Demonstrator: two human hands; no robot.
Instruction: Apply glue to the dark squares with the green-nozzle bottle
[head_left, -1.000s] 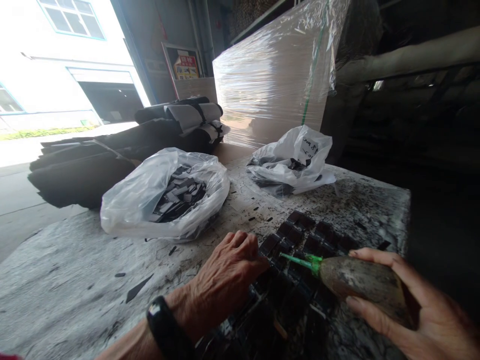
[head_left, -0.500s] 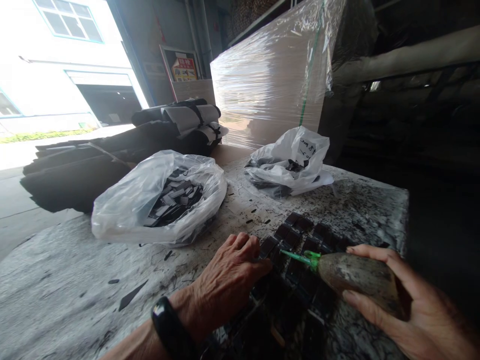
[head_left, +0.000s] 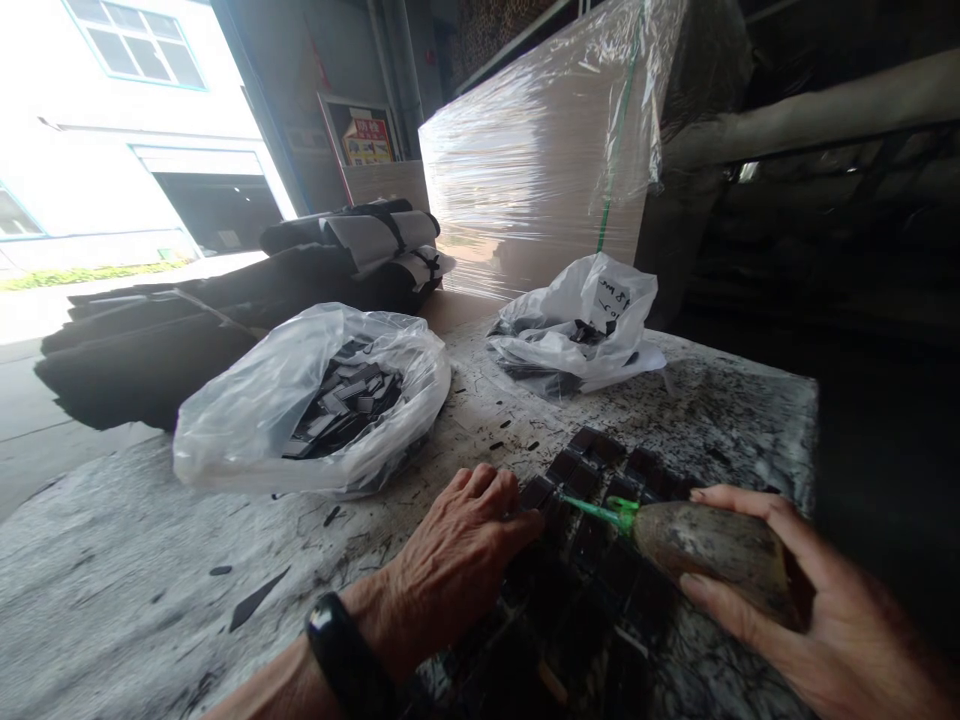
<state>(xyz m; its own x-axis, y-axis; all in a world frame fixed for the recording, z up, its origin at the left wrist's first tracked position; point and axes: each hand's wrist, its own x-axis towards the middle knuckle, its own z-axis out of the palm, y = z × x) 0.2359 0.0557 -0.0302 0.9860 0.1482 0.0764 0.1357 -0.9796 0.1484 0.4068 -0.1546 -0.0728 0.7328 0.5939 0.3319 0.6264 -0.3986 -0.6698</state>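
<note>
The green tool tip [head_left: 592, 511] has crept toward 10 o'clock across the dark gridded sheet [head_left: 600, 560]; right hand [head_left: 810, 610] wraps its worn handle, left hand [head_left: 457, 565] presses curled, perhaps pinching a piece, its fingertips hidden.

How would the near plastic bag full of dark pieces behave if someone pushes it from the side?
The plastic bag looks thin and crumpled, so it would probably deform rather than slide cleanly. Its mouth lies open over the dark pieces, so some might spill. It sits low and wide on the table, so tipping seems unlikely.
</note>
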